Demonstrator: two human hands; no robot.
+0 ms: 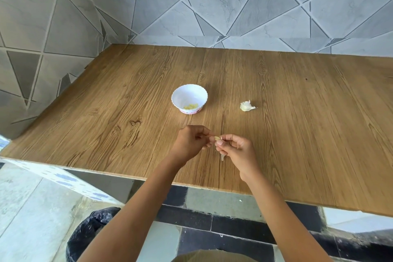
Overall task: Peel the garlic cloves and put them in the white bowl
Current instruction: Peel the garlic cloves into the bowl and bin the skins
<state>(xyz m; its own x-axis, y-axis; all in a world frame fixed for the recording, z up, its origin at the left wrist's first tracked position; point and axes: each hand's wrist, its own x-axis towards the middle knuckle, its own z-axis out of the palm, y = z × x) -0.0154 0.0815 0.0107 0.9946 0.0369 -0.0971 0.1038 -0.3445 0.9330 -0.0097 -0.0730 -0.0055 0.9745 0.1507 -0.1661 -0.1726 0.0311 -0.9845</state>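
in front of the small white scalloped bowl point(189, 94), my left hand point(191, 140) and right hand point(236, 147) pinch one pale yellow garlic clove point(217, 138); i'd peel lengthwise (skin point(222, 156) tears easily).

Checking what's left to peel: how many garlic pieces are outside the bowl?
2: a clove pinched between left hand and right hand; an unpeeled garlic piece on the table, right of the white bowl, possibly several cloves.

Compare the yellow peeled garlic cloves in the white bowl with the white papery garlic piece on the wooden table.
The yellow peeled garlic cloves are bare; the white papery garlic piece wears its skin. The cloves lie inside the white scalloped bowl; the piece sits on the wooden table. Both are garlic, neither held.
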